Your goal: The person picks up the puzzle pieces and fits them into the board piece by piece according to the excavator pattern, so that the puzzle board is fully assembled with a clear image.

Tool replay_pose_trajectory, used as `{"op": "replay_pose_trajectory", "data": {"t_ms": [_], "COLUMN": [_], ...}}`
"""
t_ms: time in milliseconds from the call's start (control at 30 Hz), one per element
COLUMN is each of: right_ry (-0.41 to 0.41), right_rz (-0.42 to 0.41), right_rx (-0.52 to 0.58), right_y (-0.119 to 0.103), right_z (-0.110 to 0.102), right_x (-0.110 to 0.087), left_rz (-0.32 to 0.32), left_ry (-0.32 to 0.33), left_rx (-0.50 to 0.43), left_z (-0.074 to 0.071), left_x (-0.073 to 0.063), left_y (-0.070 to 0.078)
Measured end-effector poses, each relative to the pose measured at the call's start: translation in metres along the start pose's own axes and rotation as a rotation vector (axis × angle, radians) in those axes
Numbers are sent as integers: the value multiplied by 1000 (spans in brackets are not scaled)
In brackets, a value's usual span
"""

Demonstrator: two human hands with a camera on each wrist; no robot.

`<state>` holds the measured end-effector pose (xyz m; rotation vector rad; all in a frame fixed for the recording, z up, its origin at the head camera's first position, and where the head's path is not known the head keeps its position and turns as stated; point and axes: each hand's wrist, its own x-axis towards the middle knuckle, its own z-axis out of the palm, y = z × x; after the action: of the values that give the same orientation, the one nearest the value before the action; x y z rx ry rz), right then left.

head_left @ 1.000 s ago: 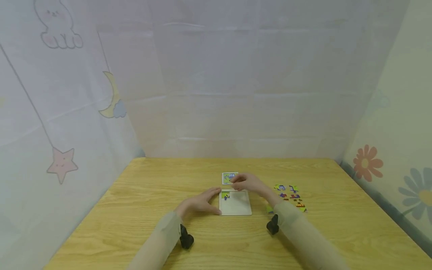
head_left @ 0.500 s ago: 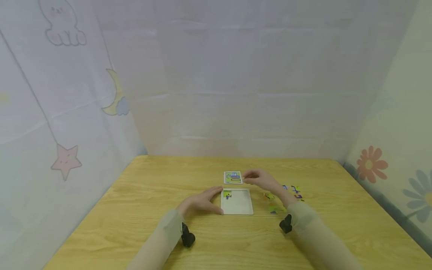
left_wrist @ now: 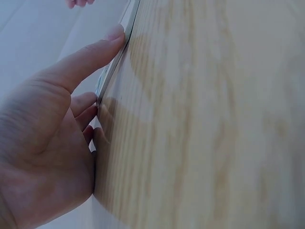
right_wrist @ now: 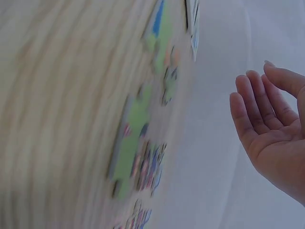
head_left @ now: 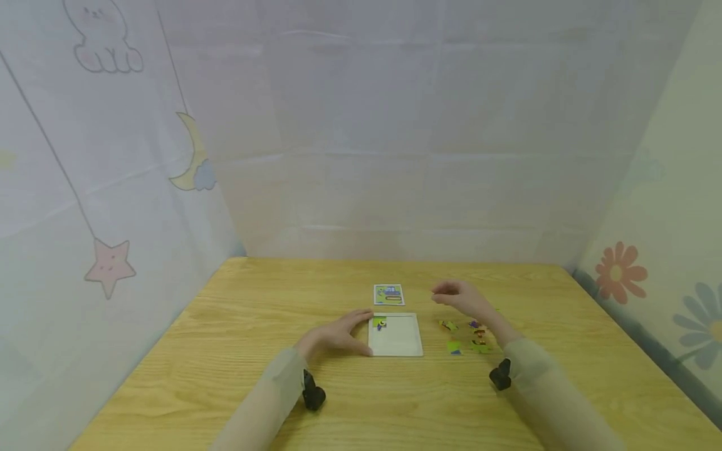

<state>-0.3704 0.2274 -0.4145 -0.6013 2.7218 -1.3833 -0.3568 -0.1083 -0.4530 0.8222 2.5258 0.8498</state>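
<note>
A square white puzzle tray (head_left: 395, 341) lies on the table, with one green puzzle piece (head_left: 380, 324) in its far left corner. My left hand (head_left: 338, 334) rests along the tray's left side, the thumb at the near corner and the fingers at the far one. In the left wrist view its thumb (left_wrist: 102, 52) touches the tray's edge. My right hand (head_left: 465, 299) hovers right of the tray with nothing in it. Its fingers are loosely curved in the right wrist view. Loose puzzle pieces (right_wrist: 131, 143) lie below it, some hidden by the forearm in the head view.
Behind the tray lies a small picture card (head_left: 389, 294) with a white border. The wooden table (head_left: 293, 288) ends at a fabric backdrop (head_left: 361, 207) at the back and both sides.
My right hand has moved right, from over the picture card to above the loose pieces, uncovering the card. My left hand stays at the tray.
</note>
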Motion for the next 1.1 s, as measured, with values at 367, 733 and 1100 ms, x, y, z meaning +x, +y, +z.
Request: {"op": "replay_pose_trajectory", "data": {"t_ms": [367,733,1100], "right_ry": [68,99,82], "right_rz": [20,82,96], "right_rx": [-24,-92,-179], "right_y": [20,50,58], "right_z": [-19,-46,-54], "right_x": [-22,-30,-31], "left_rz": [-8,-23,-31], "left_ry": [-1,5,26], "left_rx": [9,12,-14], "left_z": [0,0,4], "left_x": [-3,1,-5], "left_y": [1,9,8]}}
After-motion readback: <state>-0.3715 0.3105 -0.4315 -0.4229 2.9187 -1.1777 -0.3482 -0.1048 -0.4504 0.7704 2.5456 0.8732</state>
